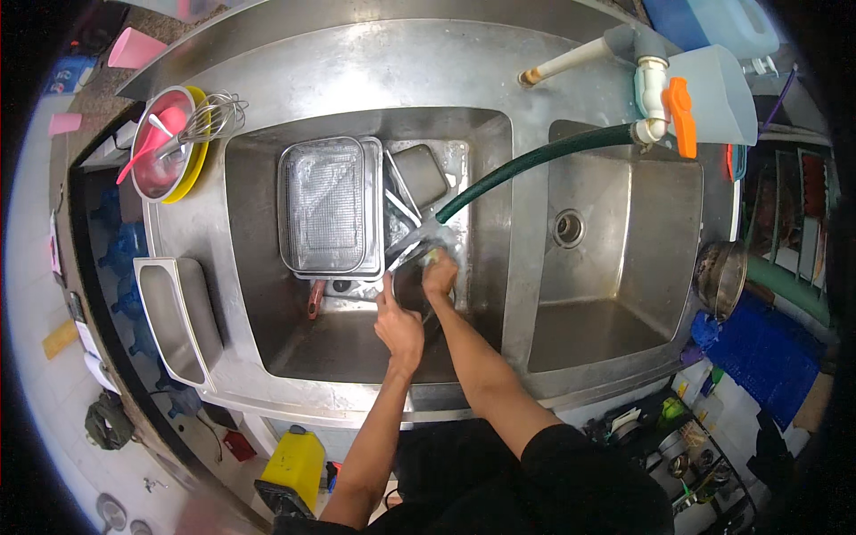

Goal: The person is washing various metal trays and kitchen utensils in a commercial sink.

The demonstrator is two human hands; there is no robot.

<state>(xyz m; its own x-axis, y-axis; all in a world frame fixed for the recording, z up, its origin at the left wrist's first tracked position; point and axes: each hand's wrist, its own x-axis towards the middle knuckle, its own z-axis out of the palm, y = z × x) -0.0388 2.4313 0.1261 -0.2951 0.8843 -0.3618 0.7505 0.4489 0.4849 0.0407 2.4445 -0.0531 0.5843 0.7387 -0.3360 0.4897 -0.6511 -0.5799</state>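
Steel basin (pixel 481 312) holds stacked trays (pixel 322 205); left grip (pixel 399 332) pinches a metal pan (pixel 410 276), right grip (pixel 440 275) a sponge (pixel 432 256).

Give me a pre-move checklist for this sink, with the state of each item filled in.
1. Water on the work: ok. The green hose sends water down between the hands.
2. Left hand placement: ok. It is at the near end of the metalware, under the water.
3. Right hand contents: cannot tell. Something pale yellow-green shows at the fingers, but it is blurred.
4. Metalware separated: not ok. The mesh tray is stacked with another tray in the left basin.
5. Drain in the right basin uncovered: ok.
6. Whisk away from the hands: ok. It lies across a bowl at far left.
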